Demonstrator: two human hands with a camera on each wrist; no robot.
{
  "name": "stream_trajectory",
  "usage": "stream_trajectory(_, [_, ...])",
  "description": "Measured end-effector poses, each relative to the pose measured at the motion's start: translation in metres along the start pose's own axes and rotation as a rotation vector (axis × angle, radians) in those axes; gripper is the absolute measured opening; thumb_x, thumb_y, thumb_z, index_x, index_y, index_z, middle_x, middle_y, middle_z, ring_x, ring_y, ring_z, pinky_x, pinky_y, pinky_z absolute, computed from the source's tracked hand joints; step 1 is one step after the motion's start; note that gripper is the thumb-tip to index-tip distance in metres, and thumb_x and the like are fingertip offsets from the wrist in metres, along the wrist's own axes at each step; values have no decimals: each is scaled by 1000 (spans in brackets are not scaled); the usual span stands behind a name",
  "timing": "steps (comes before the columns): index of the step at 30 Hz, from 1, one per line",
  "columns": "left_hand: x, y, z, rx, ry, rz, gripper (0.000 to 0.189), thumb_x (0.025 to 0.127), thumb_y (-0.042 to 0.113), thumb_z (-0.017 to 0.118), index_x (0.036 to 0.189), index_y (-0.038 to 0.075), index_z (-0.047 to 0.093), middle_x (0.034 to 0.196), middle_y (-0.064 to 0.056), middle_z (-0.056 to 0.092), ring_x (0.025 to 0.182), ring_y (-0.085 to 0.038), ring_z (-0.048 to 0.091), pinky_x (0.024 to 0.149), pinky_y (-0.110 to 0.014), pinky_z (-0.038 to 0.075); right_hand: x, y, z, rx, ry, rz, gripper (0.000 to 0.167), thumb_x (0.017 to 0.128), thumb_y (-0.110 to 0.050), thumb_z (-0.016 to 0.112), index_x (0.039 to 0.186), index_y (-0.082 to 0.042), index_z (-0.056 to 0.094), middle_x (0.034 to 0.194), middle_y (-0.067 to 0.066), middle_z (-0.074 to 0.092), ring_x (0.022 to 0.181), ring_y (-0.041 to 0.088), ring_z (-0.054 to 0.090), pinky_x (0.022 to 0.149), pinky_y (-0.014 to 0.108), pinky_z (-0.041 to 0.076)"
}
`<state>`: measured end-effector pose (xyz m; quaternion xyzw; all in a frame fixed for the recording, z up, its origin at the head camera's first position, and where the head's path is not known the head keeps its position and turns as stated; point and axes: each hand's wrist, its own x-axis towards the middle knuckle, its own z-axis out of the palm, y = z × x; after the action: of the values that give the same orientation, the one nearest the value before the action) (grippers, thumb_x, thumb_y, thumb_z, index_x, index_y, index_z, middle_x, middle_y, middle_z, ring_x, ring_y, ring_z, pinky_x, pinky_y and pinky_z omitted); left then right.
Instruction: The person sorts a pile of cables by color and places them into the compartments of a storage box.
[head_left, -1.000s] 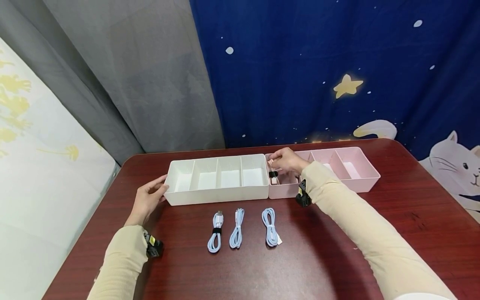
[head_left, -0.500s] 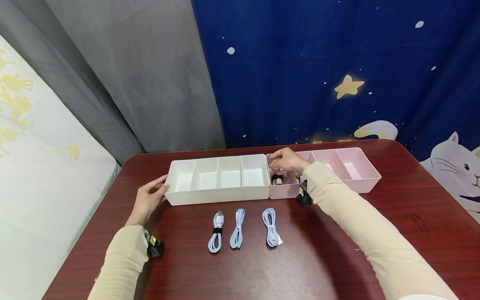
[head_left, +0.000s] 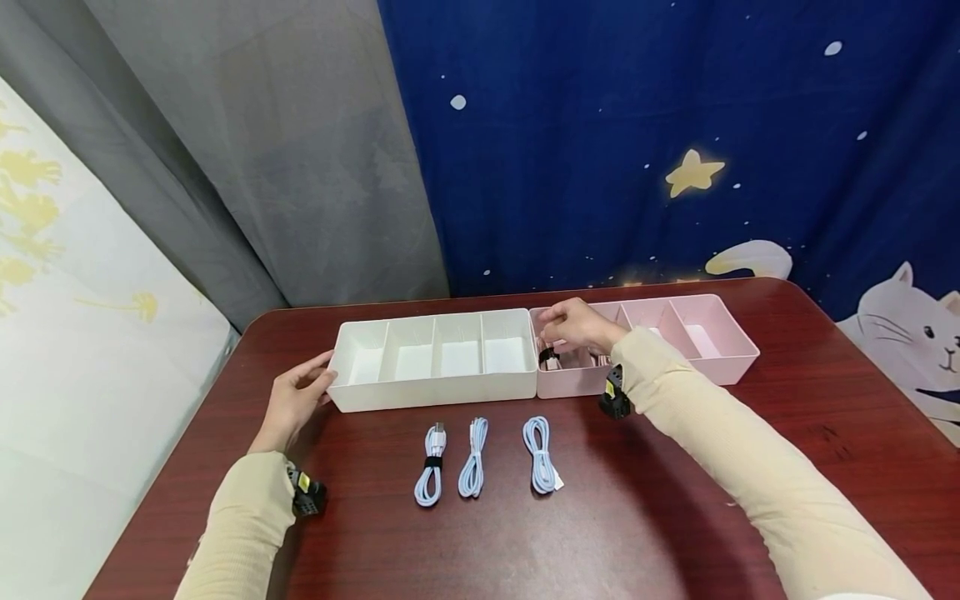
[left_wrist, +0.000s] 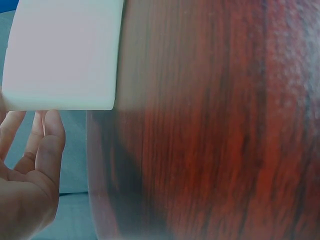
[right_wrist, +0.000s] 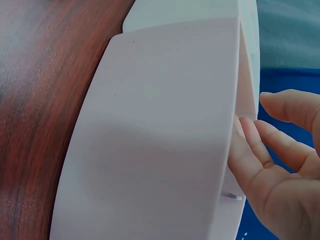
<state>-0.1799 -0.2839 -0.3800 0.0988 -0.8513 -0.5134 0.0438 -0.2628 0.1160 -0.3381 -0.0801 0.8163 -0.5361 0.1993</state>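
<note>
My left hand (head_left: 294, 400) touches the left end of the white divided box (head_left: 442, 390). In the left wrist view its relaxed fingertips rest against the end wall of the white box (left_wrist: 60, 55). Over the left part of the pink divided box (head_left: 572, 384) is my right hand (head_left: 579, 323), its fingers dipping inside and its thumb apart from them. A light cable with a black strap (head_left: 551, 359) lies in the compartment below that hand, partly hidden. Another cable (head_left: 602, 360) shows just right of it. In the right wrist view, the pink box wall (right_wrist: 150, 115) hides the fingertips.
Three coiled light-blue cables lie in front of the boxes: one with a black strap (head_left: 427, 487), a middle one (head_left: 472, 475) and a right one (head_left: 542, 467). The boxes stand end to end near the back edge of the dark red table (head_left: 495, 550), before curtains.
My right hand has let go of the strapped cable, which now lies lower in the pink compartment. The right wrist has shifted slightly to the right. My left hand stays at the white box.
</note>
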Motion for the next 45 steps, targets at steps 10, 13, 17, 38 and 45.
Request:
stream_trajectory(10, [0, -1, 0, 2, -2, 8, 46, 88, 26, 56, 130, 13, 47, 104, -11, 53, 75, 0, 54, 67, -20, 49, -8, -2, 1, -15, 35, -41, 36, 85, 4, 51, 119, 11, 46, 102, 23, 53, 93, 27, 55, 79, 42, 47])
stream_trajectory(13, [0, -1, 0, 3, -2, 4, 46, 88, 26, 56, 130, 13, 47, 105, -10, 53, 75, 0, 54, 67, -20, 49, -11, -2, 1, -18, 44, -59, 35, 85, 3, 52, 119, 10, 47, 102, 21, 53, 90, 24, 55, 78, 39, 48])
stream_trajectory(17, [0, -1, 0, 0, 0, 4, 46, 87, 27, 57, 130, 13, 47, 104, -9, 54, 74, 0, 54, 66, -19, 49, -15, 0, 1, -27, 58, -99, 34, 85, 1, 53, 118, 8, 49, 101, 21, 53, 88, 23, 55, 78, 38, 48])
stream_trajectory(38, [-1, 0, -1, 6, 0, 15, 46, 88, 26, 56, 131, 13, 46, 104, -10, 54, 76, 1, 53, 68, -19, 49, -39, 16, 2, 48, 119, -211, 32, 84, 1, 51, 115, 12, 49, 101, 27, 53, 87, 29, 57, 77, 43, 47])
stream_trajectory(45, [-1, 0, 1, -1, 0, 11, 46, 88, 26, 56, 130, 12, 47, 104, -11, 54, 76, 1, 54, 69, -21, 49, -48, 22, 1, 105, 106, -219, 32, 84, 3, 51, 114, 13, 50, 97, 25, 53, 81, 20, 57, 74, 37, 50])
